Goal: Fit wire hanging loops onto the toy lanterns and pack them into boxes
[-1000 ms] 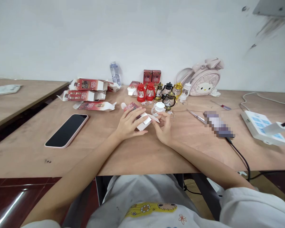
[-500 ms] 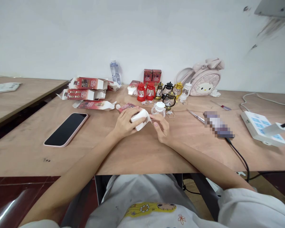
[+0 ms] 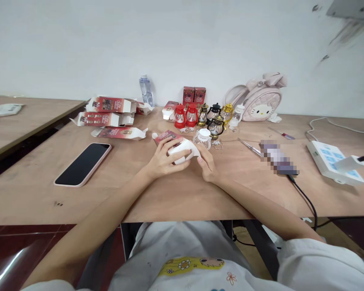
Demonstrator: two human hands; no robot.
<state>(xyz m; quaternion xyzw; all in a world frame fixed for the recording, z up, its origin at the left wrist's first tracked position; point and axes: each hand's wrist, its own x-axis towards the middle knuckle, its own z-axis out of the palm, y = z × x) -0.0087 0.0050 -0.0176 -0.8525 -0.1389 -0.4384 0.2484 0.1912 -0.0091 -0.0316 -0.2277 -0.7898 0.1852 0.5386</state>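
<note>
A small red-and-white cardboard box is tilted between my hands, its white flap side toward the right. My left hand wraps round the box from the left, fingers spread over its top and side. At the box's right end, my right hand has its thumb and fingers closed on the white flap; the fingertips are partly hidden. Just behind the right hand stands a clear lantern with a white top. Beyond it are several small lanterns, among them a red one, a bronze one and a gold one.
Several opened boxes lie at the left back, near a water bottle. A phone rests left. On the right are a screwdriver, tweezers, a charging phone and a power strip. A pink bag leans on the wall.
The box has turned slightly and its flap now extends further right, against my right hand. My left fingers have spread lower across the box's side. The right fingers have come in closer to the flap.
</note>
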